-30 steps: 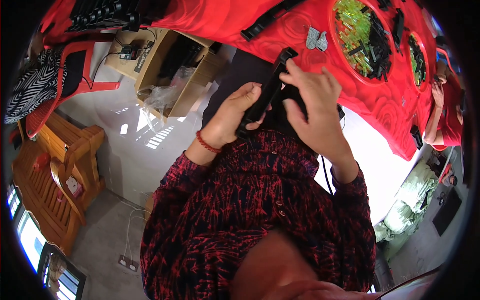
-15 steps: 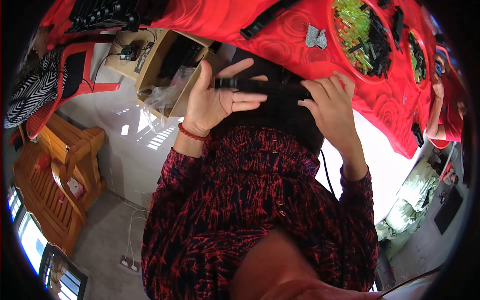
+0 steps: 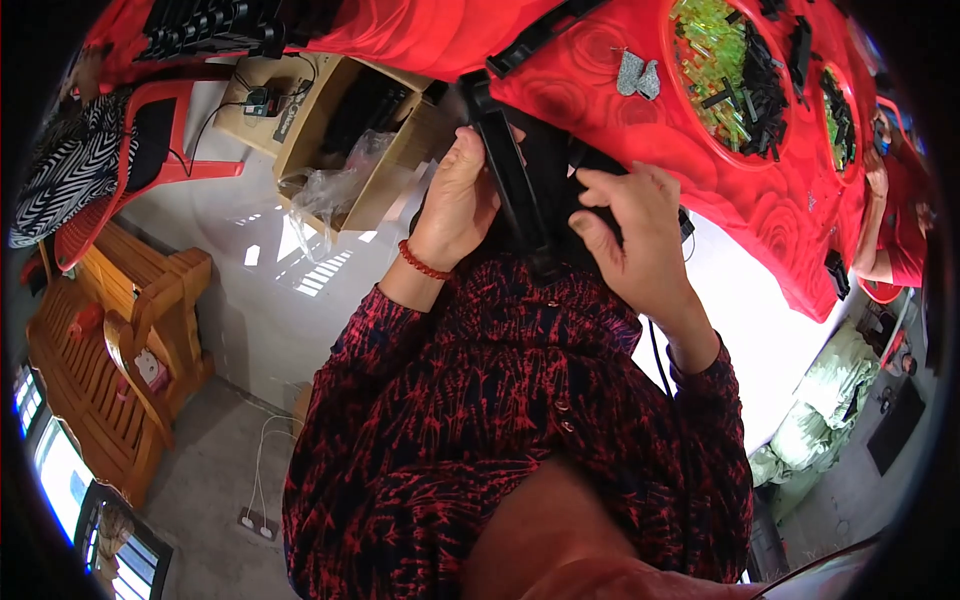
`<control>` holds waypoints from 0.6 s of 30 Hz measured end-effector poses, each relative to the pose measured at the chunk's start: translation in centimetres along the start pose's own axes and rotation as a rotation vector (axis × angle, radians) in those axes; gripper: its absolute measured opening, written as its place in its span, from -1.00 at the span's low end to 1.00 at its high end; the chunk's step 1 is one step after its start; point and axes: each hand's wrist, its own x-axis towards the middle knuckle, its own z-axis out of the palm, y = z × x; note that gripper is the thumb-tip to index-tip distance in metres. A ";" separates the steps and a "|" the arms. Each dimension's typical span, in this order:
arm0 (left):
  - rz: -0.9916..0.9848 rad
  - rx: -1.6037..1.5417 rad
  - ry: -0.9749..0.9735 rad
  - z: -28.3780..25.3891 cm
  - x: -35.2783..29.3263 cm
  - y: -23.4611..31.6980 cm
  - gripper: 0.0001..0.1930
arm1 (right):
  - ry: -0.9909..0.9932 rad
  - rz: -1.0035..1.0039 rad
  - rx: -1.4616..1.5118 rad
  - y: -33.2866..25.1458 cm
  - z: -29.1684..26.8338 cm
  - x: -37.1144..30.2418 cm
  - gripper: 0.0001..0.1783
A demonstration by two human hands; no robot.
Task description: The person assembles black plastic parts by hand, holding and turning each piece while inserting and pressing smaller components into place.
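Note:
My left hand (image 3: pixel 452 205), with a red beaded bracelet at its wrist, grips a long black plastic channel-shaped piece (image 3: pixel 512 175). The piece slants over my lap, its upper end near the table edge and its lower end against my patterned top. Some of the left fingers are hidden behind it. To its right, apart from it, my right hand (image 3: pixel 645 240) is raised with fingers bent and the thumb spread away. Nothing shows in that hand. A similar long black piece (image 3: pixel 540 38) lies on the red tablecloth (image 3: pixel 590 105) just above.
A round red tray (image 3: pixel 668 75) holds yellow-green tubes and black parts. Beside it lie two small grey glittery pieces (image 3: pixel 638 76). On the left stand a cardboard box (image 3: pixel 385 185) with clear plastic, a red chair (image 3: pixel 165 172) and a wooden bench (image 3: pixel 130 400). Another person's arm (image 3: pixel 872 225) is at far right.
The black piece has swung from lying crosswise between both hands to a steep slant. My left hand has closed around it; my right hand has let go of its end.

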 end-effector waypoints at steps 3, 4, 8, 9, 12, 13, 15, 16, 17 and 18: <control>-0.056 -0.009 -0.031 0.6 0.1 -0.5 -0.39 | 0.155 -0.049 0.049 -0.1 -0.1 0.5 -0.50; -0.055 -0.010 -0.029 0.9 0.2 -0.7 -0.39 | 0.154 -0.050 0.050 -0.4 -0.1 0.7 -0.50; -0.001 -0.033 -0.021 2.4 0.2 -1.2 -0.47 | 0.046 -0.085 0.017 -1.8 0.1 1.4 -0.32; 0.009 -0.072 -0.058 2.4 0.2 -1.4 -0.55 | 0.014 -0.095 -0.043 -2.1 0.3 1.6 -0.28; 0.008 -0.099 -0.102 1.7 0.3 -1.9 -0.68 | -0.067 -0.127 -0.127 -2.4 0.8 1.8 -0.14; 0.014 -0.070 -0.095 1.5 0.4 -2.0 -0.70 | -0.060 -0.141 -0.203 -2.4 1.1 1.8 -0.14; 0.022 -0.041 -0.088 1.3 0.5 -2.1 -0.72 | -0.053 -0.155 -0.278 -2.3 1.6 1.7 -0.13; 0.007 -0.033 -0.083 1.4 0.5 -2.1 -0.72 | -0.038 -0.156 -0.323 -2.2 1.7 1.7 -0.14; -0.008 -0.024 -0.078 1.4 0.5 -2.1 -0.72 | -0.022 -0.158 -0.369 -2.2 1.9 1.6 -0.15; -0.007 -0.024 -0.078 1.5 0.5 -2.1 -0.72 | -0.022 -0.159 -0.369 -2.0 2.1 1.6 -0.15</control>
